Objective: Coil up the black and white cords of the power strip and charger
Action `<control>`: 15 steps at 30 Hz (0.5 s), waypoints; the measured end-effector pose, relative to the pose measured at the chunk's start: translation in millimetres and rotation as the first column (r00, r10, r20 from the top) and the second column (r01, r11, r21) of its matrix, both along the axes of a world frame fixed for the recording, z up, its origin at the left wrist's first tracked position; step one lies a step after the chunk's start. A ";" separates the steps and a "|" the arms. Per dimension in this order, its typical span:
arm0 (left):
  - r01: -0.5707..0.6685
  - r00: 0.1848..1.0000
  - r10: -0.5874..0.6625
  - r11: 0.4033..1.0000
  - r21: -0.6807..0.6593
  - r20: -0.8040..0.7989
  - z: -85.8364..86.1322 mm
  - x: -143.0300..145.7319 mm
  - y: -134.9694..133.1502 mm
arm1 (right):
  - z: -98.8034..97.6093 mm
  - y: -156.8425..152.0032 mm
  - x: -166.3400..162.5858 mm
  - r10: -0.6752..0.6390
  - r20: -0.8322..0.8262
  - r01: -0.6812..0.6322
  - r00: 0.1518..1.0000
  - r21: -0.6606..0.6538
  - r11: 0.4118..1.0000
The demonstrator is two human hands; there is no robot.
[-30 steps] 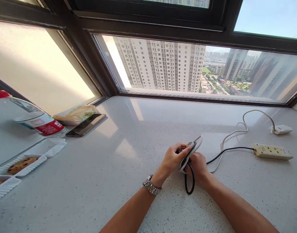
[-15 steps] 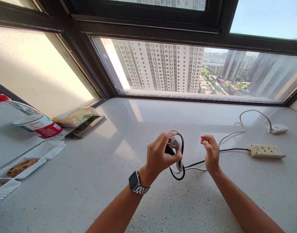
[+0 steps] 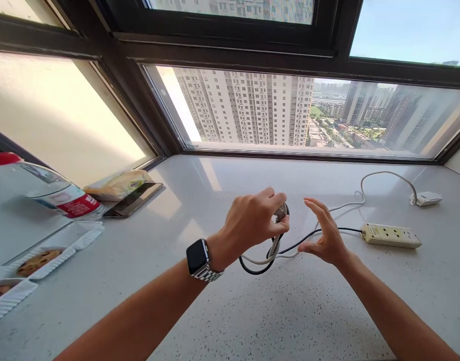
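Observation:
My left hand (image 3: 256, 215), with a watch (image 3: 198, 256) on its wrist, is closed on a grey-white plug (image 3: 280, 211) above the counter. Its fingers cover much of the plug. A black cord (image 3: 257, 272) and a white cord (image 3: 254, 260) loop together below this hand. To the right, my right hand (image 3: 325, 235) is open, thumb and fingers apart, close to the cords that run behind it. The black cord leads to a cream power strip (image 3: 391, 235); the white one curves to a small white block (image 3: 428, 198) at the far right.
Along the left side lie a bottle with a red cap (image 3: 64, 195), a soft yellowish packet (image 3: 120, 184), a phone (image 3: 134, 200) and a white plastic tray (image 3: 85, 234) with cookies. A dark-framed window (image 3: 290, 158) borders the speckled counter (image 3: 230, 311) at the back.
My left hand has turned over more, hiding more of the plug, and the cord loop beneath it has shifted left. My right hand's fingers have spread wider. The power strip has slid left.

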State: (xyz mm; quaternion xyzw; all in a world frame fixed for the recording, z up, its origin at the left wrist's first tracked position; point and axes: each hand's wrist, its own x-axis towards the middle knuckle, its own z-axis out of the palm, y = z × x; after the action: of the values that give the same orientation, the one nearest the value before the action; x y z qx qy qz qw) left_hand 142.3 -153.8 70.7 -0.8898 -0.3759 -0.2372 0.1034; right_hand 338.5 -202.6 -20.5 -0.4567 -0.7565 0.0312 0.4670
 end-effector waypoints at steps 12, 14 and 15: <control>0.028 0.936 -0.053 0.997 0.077 0.347 -12.2 -9.9 -2.2 | -2.7 -3.0 -76.0 -0.234 -0.058 0.219 0.971 -0.187 0.958; -0.027 0.926 -0.051 0.979 0.200 0.373 -5.1 -18.1 0.1 | 2.0 -0.3 -69.4 -0.275 0.001 0.265 0.962 -0.265 0.927; -0.048 0.918 -0.059 0.965 0.257 0.393 0.3 -22.5 1.2 | 4.9 1.2 -64.8 -0.290 0.029 0.286 0.957 -0.285 0.915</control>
State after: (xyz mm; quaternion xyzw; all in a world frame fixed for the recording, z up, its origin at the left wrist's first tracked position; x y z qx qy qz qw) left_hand 119.8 -152.6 71.0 -0.8026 -0.3521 -0.4606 0.1407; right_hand 273.6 -201.4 -15.6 -0.6255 -0.6652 0.0743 0.4009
